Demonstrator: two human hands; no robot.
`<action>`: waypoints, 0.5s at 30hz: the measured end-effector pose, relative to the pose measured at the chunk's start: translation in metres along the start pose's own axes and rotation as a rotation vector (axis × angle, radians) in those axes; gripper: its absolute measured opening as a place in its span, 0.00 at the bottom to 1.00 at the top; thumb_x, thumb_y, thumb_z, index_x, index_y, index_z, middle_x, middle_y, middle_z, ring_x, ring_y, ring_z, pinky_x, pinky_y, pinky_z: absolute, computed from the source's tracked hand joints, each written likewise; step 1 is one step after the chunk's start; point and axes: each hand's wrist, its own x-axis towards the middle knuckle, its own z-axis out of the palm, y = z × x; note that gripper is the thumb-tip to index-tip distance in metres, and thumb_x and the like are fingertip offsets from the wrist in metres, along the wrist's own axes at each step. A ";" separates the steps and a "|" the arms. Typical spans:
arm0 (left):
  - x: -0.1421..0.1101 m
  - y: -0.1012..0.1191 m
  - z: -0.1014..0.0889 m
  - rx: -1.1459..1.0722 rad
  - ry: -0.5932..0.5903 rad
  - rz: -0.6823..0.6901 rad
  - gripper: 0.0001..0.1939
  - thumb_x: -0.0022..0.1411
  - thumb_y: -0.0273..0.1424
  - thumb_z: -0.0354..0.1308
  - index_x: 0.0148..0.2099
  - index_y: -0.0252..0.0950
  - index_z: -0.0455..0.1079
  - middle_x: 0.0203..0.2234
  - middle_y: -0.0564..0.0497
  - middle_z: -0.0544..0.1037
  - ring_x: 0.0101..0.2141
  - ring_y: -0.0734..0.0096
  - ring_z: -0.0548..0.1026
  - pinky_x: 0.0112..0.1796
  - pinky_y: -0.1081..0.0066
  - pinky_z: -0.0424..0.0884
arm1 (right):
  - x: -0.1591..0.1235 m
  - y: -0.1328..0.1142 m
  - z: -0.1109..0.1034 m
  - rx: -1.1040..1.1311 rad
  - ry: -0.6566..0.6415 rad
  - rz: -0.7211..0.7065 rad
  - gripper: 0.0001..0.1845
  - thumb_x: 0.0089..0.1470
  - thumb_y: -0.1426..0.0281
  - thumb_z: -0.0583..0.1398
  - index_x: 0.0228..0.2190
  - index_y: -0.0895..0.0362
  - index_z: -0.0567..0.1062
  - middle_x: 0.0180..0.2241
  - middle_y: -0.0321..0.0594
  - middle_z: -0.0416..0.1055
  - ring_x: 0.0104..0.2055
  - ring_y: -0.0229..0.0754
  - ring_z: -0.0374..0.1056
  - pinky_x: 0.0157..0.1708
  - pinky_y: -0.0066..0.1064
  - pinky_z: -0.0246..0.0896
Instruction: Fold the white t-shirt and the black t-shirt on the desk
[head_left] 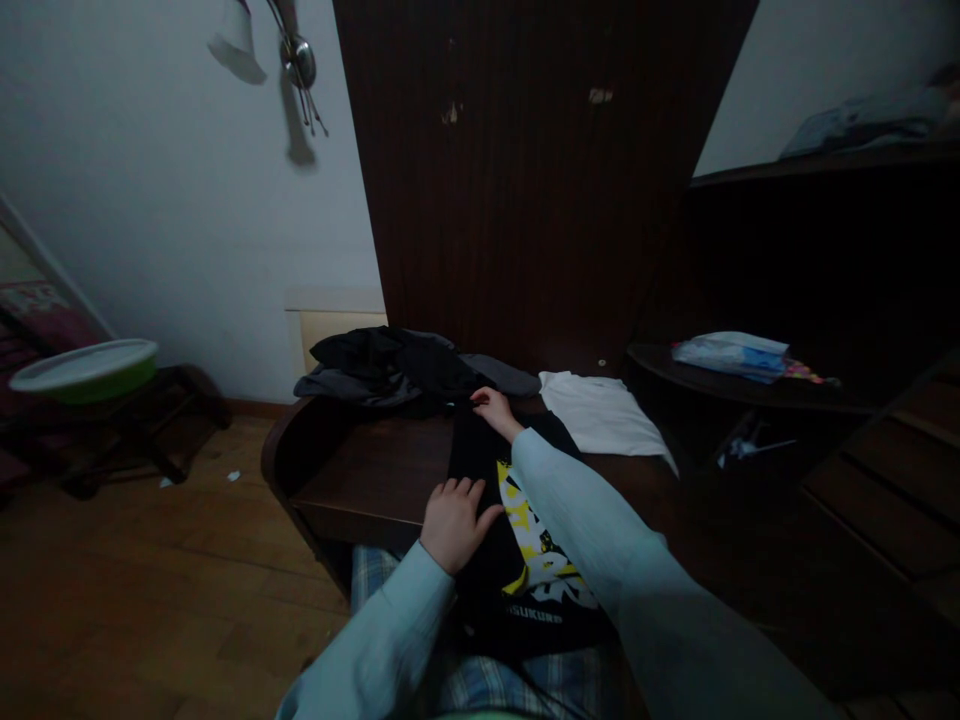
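A black T-shirt with a yellow and white print lies over the front of a dark wooden desk and down onto my lap. My left hand rests on its left part, palm down with the fingers apart. Farther forward, my right hand is at the shirt's far edge, fingers bent in and seemingly pinching the cloth; the fingertips are small and dim. My right sleeve covers part of the print. Just beyond that hand is a heap of black and grey clothes. A folded white garment lies to its right.
The dark desk has a raised, rounded left end. To the right, a corner shelf holds a blue and white plastic packet. At left, a green basin sits on a dark stool. A lamp hangs on the wall.
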 end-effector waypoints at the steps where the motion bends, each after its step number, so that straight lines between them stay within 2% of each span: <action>1: 0.006 -0.001 -0.004 0.010 -0.002 -0.009 0.24 0.60 0.45 0.40 0.51 0.37 0.62 0.44 0.44 0.71 0.44 0.61 0.67 0.44 0.63 0.62 | 0.000 -0.001 -0.001 -0.018 0.004 -0.007 0.10 0.30 0.81 0.57 0.19 0.56 0.67 0.22 0.30 0.67 0.31 0.37 0.66 0.40 0.34 0.59; 5: 0.042 -0.008 -0.010 0.082 -0.045 -0.054 0.17 0.61 0.37 0.42 0.48 0.35 0.63 0.37 0.45 0.74 0.38 0.65 0.71 0.37 0.68 0.64 | 0.003 -0.014 -0.017 -0.070 0.017 -0.023 0.09 0.33 0.81 0.56 0.20 0.56 0.69 0.23 0.31 0.68 0.33 0.37 0.65 0.42 0.34 0.58; 7: 0.061 -0.010 -0.007 0.110 -0.103 -0.082 0.14 0.61 0.33 0.43 0.43 0.32 0.65 0.33 0.43 0.75 0.36 0.65 0.73 0.35 0.68 0.65 | 0.004 -0.021 -0.032 -0.088 0.023 -0.013 0.08 0.36 0.81 0.56 0.20 0.56 0.69 0.24 0.32 0.68 0.33 0.37 0.66 0.42 0.33 0.59; 9: 0.075 -0.011 0.000 0.116 -0.113 -0.119 0.14 0.62 0.32 0.41 0.42 0.31 0.64 0.30 0.43 0.75 0.33 0.64 0.74 0.32 0.69 0.65 | 0.002 -0.024 -0.046 -0.102 0.017 0.019 0.07 0.39 0.80 0.55 0.21 0.56 0.68 0.23 0.32 0.68 0.31 0.36 0.66 0.38 0.31 0.61; 12: 0.088 -0.014 0.010 0.102 -0.060 -0.142 0.14 0.63 0.32 0.39 0.41 0.30 0.63 0.28 0.43 0.74 0.32 0.65 0.74 0.32 0.69 0.65 | -0.007 -0.020 -0.059 -0.122 -0.037 0.105 0.06 0.41 0.80 0.56 0.20 0.57 0.67 0.18 0.33 0.68 0.22 0.35 0.66 0.27 0.28 0.63; 15: 0.092 -0.019 0.020 0.097 0.077 -0.096 0.13 0.61 0.31 0.41 0.40 0.31 0.64 0.33 0.43 0.73 0.38 0.64 0.71 0.38 0.68 0.65 | -0.018 -0.010 -0.056 -0.145 -0.120 0.200 0.07 0.41 0.77 0.59 0.17 0.58 0.67 0.14 0.33 0.66 0.16 0.34 0.63 0.19 0.27 0.60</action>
